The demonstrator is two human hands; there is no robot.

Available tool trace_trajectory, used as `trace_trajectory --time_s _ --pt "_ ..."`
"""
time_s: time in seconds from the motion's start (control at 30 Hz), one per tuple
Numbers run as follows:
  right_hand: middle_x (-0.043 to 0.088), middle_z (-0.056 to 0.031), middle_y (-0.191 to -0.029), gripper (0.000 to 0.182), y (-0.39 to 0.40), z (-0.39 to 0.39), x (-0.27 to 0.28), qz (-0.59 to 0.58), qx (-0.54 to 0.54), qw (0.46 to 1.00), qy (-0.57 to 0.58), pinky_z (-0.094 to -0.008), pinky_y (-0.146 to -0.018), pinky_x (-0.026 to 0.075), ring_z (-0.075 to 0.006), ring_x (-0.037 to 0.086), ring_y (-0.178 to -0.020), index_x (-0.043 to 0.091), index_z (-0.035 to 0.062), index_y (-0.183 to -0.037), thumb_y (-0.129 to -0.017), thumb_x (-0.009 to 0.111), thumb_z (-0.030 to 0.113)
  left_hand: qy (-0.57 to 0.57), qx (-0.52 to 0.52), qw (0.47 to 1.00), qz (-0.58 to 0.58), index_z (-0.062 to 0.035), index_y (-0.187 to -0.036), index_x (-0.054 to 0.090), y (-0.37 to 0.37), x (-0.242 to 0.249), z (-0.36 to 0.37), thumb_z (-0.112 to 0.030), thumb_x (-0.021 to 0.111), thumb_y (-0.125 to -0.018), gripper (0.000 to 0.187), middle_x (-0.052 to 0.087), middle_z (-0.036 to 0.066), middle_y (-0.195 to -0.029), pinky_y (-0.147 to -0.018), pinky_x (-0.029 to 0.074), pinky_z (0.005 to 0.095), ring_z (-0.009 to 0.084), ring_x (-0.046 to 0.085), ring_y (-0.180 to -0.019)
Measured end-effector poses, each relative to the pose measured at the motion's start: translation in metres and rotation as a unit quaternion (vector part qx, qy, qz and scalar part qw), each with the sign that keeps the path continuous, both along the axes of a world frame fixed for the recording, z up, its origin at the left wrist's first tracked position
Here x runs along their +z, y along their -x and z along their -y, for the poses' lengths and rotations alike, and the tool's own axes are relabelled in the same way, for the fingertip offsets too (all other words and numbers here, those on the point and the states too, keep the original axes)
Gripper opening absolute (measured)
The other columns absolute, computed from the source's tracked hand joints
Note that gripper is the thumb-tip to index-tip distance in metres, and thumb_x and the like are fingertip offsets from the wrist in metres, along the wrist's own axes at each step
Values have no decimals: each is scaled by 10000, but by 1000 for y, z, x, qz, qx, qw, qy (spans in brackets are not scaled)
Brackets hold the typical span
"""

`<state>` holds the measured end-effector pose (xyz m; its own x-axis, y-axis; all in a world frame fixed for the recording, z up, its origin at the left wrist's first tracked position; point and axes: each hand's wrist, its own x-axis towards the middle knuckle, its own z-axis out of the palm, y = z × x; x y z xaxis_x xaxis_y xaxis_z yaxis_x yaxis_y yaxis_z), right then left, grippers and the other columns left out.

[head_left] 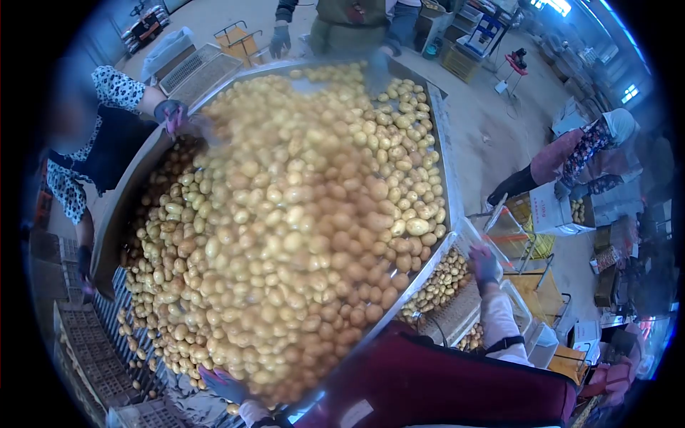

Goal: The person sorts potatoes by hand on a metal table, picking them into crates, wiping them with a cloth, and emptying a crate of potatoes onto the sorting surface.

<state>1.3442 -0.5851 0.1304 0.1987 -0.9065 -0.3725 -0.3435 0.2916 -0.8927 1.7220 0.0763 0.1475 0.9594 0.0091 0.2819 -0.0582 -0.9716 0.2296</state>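
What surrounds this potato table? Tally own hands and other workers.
Own gloved hands: 2, left hand, right hand
Other workers clearly seen: 3, worker at left, worker at top, worker at right
Total: 5

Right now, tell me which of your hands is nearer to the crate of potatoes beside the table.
Right. The right hand hovers just over the crate of potatoes at the table's right edge. The left hand is far off, at the near-left foot of the potato pile.
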Motion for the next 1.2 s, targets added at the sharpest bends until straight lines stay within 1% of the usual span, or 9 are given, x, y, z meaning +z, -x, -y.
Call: trace_trajectory --time_s 0.07,0.13,0.53,0.67,0.8,0.87,0.93,1.0,1.2 --pt "668 -118 -1061 275 -94 4 35 -131 155 920 334 -346 -842 532 -263 675 -917 674 43 -1130 -881 654 160 5 8 1000 -6 2 -1511 324 1 6 5 -389 330 -1077 583 392 233 -1521 -1153 295 484 403 371 -1398" --pt "666 -135 -1119 326 -156 22 42 -144 153 886 412 -365 -884 519 -280 670 -964 667 79 -1185 -868 655 154 9 14 1000 -7 2 -1514 320 3 9 10 -387 336 -1076 586 383 233 -1529 -1157 292 481 404 367 -1403" --pt "686 -209 -1147 423 -322 161 44 -428 351 815 174 -438 -871 550 -363 675 -1062 630 103 -1240 -827 576 180 48 14 999 2 20 -1491 345 1 15 11 -408 367 -1064 605 401 222 -1519 -1162 280 448 375 371 -1408" --pt "718 -178 -1022 498 -306 183 23 -342 361 843 207 -425 -792 556 -296 707 -956 667 84 -1181 -739 768 290 94 40 995 6 6 -1470 380 -2 12 15 -416 388 -1058 590 439 220 -1486 -1131 324 434 376 413 -1373" --pt "661 -71 -726 211 -302 135 49 -78 176 958 211 -298 -611 514 -136 641 -675 690 42 -955 -770 735 133 95 27 995 -4 33 -1484 349 2 29 30 -332 385 -1068 555 391 226 -1522 -1162 294 443 373 397 -1394" --pt "685 -60 -789 158 -304 84 67 -21 306 892 333 -300 -687 527 -153 656 -756 703 62 -940 -813 738 150 54 28 998 -9 32 -1485 347 0 20 19 -324 395 -1064 554 392 228 -1519 -1168 281 449 376 377 -1404" --pt "708 -49 -969 303 -313 50 54 -55 436 882 173 -339 -811 534 -192 673 -915 710 118 -1036 -812 780 310 12 15 1000 -7 32 -1486 345 0 13 9 -319 407 -1061 555 390 235 -1518 -1172 273 452 382 359 -1414" --pt "643 -108 -1227 451 -331 -5 103 -226 532 763 292 -449 -929 507 -306 634 -1121 637 191 -1228 -818 736 350 29 21 999 -24 32 -1490 339 0 17 12 -324 412 -1059 564 380 246 -1520 -1175 263 456 391 344 -1420" --pt "678 -98 -1138 355 -365 -26 73 -336 562 638 405 -460 -857 526 -320 659 -1042 626 212 -1175 -828 633 287 226 16 974 -32 38 -1499 322 -3 1 -12 -403 409 -1059 629 348 246 -1540 -1179 270 459 370 349 -1425"
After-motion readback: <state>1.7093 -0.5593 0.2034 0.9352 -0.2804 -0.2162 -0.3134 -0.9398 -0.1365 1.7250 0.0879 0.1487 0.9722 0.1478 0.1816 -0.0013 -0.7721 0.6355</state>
